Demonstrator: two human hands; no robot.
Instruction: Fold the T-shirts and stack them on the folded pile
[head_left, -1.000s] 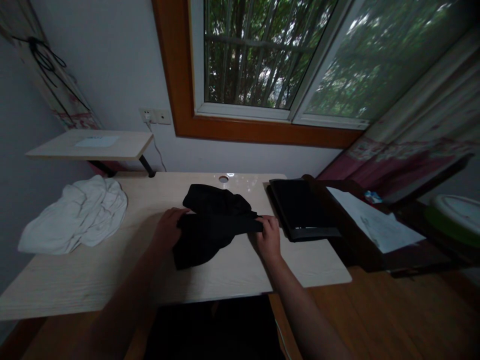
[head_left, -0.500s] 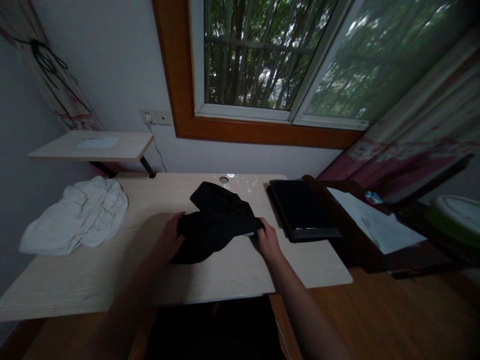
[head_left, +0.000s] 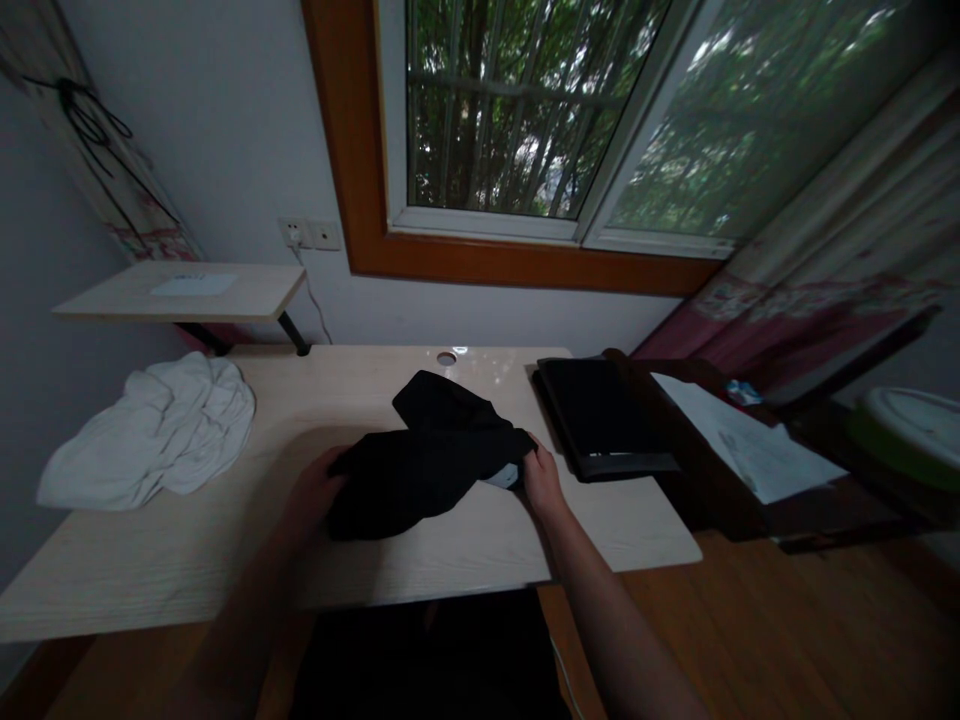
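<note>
A crumpled black garment hangs between my two hands, low over the pale wooden desk; its exact kind does not show. My left hand grips its left end, with the fingers mostly hidden by the dark cloth. At the other end, my right hand pinches the edge of the fabric. A small light-grey patch shows on the underside near my right hand. The far part of the cloth sticks out as a flap toward the back of the desk.
On the left lies a heap of white cloth, below a small raised shelf with a paper on it. Folded black items lie at the desk's right end. Beyond them, paper sheets rest on a dark surface. A window is behind.
My hands have moved slightly apart, the left one outward to the left. The black garment is stretched wider, its far flap has shifted right, and more of the light-grey patch shows.
</note>
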